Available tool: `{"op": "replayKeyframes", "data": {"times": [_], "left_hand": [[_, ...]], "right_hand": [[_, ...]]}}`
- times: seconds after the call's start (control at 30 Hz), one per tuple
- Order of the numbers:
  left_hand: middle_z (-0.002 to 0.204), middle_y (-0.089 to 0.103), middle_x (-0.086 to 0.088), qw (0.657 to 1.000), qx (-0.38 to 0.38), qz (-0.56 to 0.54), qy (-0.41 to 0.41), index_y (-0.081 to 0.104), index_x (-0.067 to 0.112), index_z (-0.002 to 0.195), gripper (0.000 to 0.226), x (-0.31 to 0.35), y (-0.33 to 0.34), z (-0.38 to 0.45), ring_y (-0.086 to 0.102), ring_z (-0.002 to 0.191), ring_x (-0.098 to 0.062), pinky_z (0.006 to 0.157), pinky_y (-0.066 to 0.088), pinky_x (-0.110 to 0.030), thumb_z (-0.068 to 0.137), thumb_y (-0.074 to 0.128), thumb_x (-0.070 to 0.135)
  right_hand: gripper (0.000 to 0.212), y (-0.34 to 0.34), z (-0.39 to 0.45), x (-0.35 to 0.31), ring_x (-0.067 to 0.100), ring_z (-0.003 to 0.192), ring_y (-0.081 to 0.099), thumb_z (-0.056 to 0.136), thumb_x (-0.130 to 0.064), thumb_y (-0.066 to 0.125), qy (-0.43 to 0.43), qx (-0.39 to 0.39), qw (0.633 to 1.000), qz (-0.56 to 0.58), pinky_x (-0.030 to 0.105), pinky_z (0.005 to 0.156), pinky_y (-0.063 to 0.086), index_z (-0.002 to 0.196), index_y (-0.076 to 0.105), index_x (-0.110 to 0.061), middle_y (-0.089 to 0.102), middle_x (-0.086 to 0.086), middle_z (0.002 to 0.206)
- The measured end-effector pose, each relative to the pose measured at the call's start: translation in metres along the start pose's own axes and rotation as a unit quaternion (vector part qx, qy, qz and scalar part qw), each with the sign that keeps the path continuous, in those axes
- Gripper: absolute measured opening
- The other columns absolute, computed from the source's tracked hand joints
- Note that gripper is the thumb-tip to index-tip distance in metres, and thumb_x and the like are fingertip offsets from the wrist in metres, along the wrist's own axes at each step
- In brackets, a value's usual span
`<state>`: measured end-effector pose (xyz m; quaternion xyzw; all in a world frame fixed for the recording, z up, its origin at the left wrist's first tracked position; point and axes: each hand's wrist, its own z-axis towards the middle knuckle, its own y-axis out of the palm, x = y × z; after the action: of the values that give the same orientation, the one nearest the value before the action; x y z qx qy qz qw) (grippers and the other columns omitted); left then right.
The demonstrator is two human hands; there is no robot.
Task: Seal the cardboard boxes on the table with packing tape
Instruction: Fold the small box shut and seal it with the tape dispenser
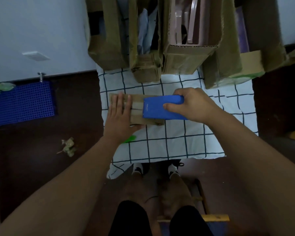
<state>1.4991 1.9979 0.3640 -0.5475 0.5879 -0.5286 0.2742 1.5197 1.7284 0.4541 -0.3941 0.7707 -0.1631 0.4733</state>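
Your left hand [120, 114] lies flat, fingers spread, on the small brown cardboard box [138, 109] on the checked white cloth [169, 142]. Your right hand [192, 104] grips the blue plastic tape dispenser [160, 108] atop it.

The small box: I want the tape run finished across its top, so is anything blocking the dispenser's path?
Yes: the left hand lies flat on the small box, directly ahead of the blue dispenser held by the right hand.
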Motion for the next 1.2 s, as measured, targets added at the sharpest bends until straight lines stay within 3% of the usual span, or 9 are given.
{"op": "replayKeyframes", "data": {"times": [0.2,0.33,0.5,0.6,0.7,0.93,1.2], "left_hand": [[0.161,0.007,-0.022,1.000,0.024,0.010,-0.002,0.015,0.005,0.155,0.114,0.003,-0.002,0.001,0.003,0.149,-0.038,0.121,0.009,-0.052,0.074,0.071,0.063],[0.160,0.010,-0.022,0.999,0.032,-0.004,-0.009,0.018,0.012,0.155,0.110,0.017,-0.004,0.001,0.004,0.149,-0.040,0.120,0.008,-0.053,0.071,0.073,0.056],[0.162,0.009,-0.017,0.996,0.021,0.025,0.077,0.023,0.008,0.153,0.109,0.034,-0.011,0.018,0.001,0.150,-0.036,0.121,0.001,-0.050,0.070,0.071,0.061],[0.163,0.005,-0.014,0.995,-0.022,0.016,0.097,0.015,0.007,0.155,0.117,0.039,-0.009,0.027,-0.003,0.150,-0.032,0.120,-0.003,-0.047,0.070,0.071,0.066],[0.163,0.009,-0.014,0.995,-0.036,-0.014,0.088,0.013,0.005,0.155,0.124,0.043,-0.005,0.029,-0.002,0.150,-0.031,0.121,-0.002,-0.047,0.067,0.069,0.074],[0.154,0.031,-0.015,0.996,-0.001,-0.071,0.059,0.029,0.001,0.149,0.126,0.045,-0.002,0.029,0.013,0.148,-0.033,0.121,0.010,-0.052,0.057,0.072,0.076],[0.152,0.033,-0.013,0.996,0.007,-0.073,0.058,0.030,0.003,0.148,0.122,0.046,-0.003,0.028,0.015,0.148,-0.031,0.120,0.013,-0.053,0.059,0.062,0.081]], "right_hand": [[0.033,-0.006,-0.003,0.010,0.012,0.068,0.057,0.082,-0.053,0.067,0.005,0.000,1.000,-0.013,0.031,0.058,0.044,0.079,0.065,-0.020,0.062,0.000,0.073],[0.031,-0.005,-0.006,0.013,0.008,0.066,0.054,0.083,-0.049,0.069,0.009,0.014,1.000,0.008,0.028,0.054,0.039,0.077,0.062,-0.020,0.058,-0.004,0.069],[0.031,-0.011,-0.009,0.014,0.008,0.063,0.051,0.083,-0.046,0.070,0.011,0.017,1.000,0.015,0.028,0.053,0.035,0.070,0.059,-0.021,0.054,-0.005,0.065],[0.030,-0.009,-0.010,0.013,0.011,0.065,0.053,0.083,-0.046,0.071,0.017,0.011,0.999,0.026,0.029,0.054,0.037,0.074,0.062,-0.018,0.056,-0.003,0.067],[0.031,-0.004,-0.009,0.012,0.011,0.066,0.054,0.082,-0.048,0.070,0.022,0.014,0.999,0.023,0.030,0.056,0.041,0.078,0.063,-0.018,0.057,-0.002,0.069],[0.031,-0.004,-0.010,0.015,0.008,0.065,0.053,0.081,-0.051,0.067,0.015,0.015,1.000,0.006,0.028,0.052,0.037,0.078,0.062,-0.021,0.057,-0.004,0.068],[0.029,-0.030,-0.024,0.040,0.009,0.064,0.055,0.081,-0.052,0.069,0.037,0.028,0.999,-0.007,0.029,0.053,0.039,0.071,0.059,-0.026,0.058,-0.004,0.067]]}}
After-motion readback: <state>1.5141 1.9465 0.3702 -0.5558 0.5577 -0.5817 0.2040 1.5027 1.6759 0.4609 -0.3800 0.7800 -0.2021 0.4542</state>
